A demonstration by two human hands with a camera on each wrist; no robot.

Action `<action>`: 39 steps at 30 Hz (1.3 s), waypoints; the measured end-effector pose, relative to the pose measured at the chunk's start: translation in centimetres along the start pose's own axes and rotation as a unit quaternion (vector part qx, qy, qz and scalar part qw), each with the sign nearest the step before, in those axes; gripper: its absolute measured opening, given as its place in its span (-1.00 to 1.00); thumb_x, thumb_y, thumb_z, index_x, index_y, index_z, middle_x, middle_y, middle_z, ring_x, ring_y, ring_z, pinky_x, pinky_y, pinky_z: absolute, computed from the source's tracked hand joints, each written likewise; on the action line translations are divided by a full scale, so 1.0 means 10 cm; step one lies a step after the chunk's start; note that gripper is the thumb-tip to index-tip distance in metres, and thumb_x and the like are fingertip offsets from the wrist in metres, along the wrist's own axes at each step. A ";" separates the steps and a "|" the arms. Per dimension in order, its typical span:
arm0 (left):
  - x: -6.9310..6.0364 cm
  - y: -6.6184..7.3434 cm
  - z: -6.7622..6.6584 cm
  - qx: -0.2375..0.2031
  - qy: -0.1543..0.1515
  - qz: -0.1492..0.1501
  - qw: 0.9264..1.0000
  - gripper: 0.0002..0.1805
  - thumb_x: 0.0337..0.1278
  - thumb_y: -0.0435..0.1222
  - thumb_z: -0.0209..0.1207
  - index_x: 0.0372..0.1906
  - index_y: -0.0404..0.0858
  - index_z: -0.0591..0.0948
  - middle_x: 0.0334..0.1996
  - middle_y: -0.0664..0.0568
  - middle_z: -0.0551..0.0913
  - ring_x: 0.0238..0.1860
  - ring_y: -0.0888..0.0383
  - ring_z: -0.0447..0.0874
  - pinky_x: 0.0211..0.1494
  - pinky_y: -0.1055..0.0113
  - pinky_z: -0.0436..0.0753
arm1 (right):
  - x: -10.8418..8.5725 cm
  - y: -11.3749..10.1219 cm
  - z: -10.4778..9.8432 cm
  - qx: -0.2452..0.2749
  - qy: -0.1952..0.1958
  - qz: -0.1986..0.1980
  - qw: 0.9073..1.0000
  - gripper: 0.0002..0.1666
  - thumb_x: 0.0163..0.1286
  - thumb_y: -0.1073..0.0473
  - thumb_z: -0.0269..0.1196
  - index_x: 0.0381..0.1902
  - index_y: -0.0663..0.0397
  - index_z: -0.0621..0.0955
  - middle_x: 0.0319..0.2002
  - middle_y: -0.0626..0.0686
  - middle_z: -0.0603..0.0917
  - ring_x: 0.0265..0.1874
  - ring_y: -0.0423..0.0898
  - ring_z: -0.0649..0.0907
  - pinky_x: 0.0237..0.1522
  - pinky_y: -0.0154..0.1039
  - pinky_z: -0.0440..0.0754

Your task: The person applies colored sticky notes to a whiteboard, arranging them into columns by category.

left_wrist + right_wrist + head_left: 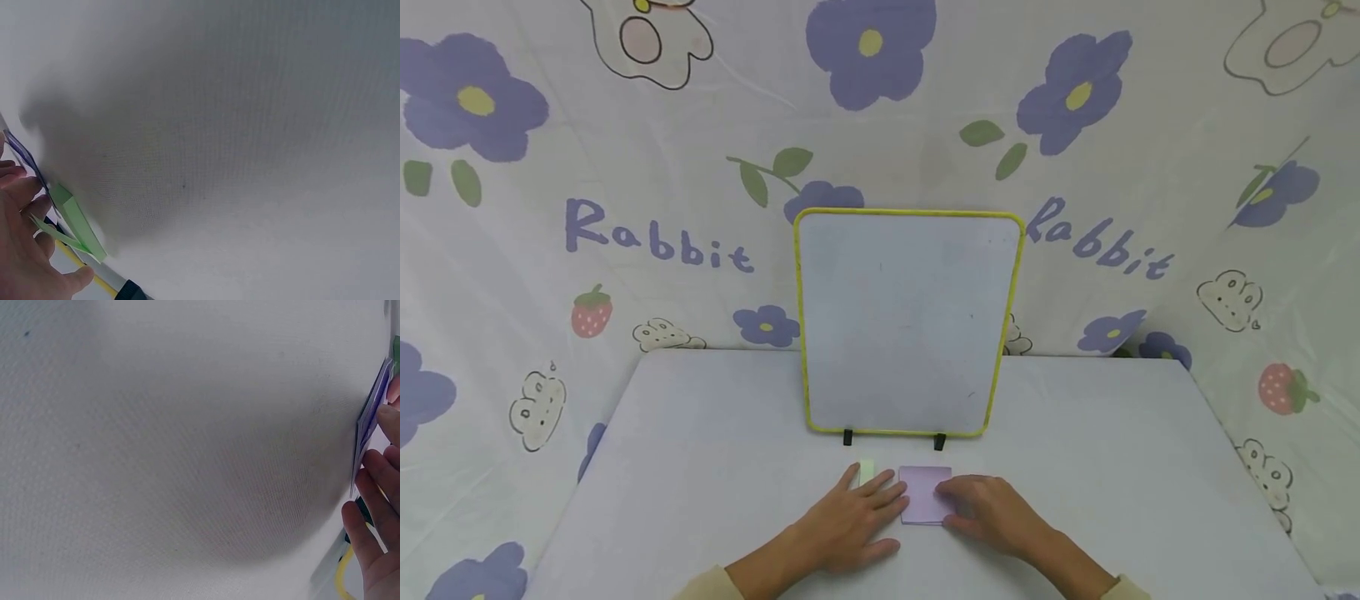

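Observation:
A purple folded square lies flat on the white table between two bare hands. The left hand rests palm down, its fingertips touching the square's left edge; beneath its fingers a pale green paper strip sticks out. From the right, the right hand touches the square, fingertips on its right side and thumb by the lower right corner. In the left wrist view the green paper looks folded, with a raised flap beside the fingers. The right wrist view shows the purple layers edge-on beside spread fingers.
A whiteboard with a yellow frame stands upright behind the papers on black feet. Behind the table hangs a cloth printed with flowers and rabbits, which also runs down both sides.

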State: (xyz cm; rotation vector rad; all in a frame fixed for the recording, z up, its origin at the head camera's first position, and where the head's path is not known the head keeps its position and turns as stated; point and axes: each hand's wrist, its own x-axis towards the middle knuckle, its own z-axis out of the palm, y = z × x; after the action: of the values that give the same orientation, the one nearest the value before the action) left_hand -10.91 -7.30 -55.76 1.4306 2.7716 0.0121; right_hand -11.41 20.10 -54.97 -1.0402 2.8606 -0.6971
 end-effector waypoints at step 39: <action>-0.03 -0.04 0.01 -0.009 -0.021 -0.011 1.000 -0.34 0.48 0.15 -0.17 0.49 -0.08 0.34 0.49 0.10 0.28 0.51 0.10 0.16 0.41 -0.14 0.28 | 0.04 0.00 0.06 0.001 0.057 -0.040 0.998 -0.94 0.30 0.34 0.32 -0.29 0.09 0.67 -0.39 -0.10 0.74 -0.38 -0.23 0.71 -0.32 -0.22 0.68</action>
State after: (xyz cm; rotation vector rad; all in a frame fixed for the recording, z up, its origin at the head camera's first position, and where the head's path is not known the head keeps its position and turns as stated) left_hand -11.06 -7.72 -55.83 1.3799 2.7464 0.0054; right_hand -11.66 19.63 -55.44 -1.1580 2.9260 -0.7874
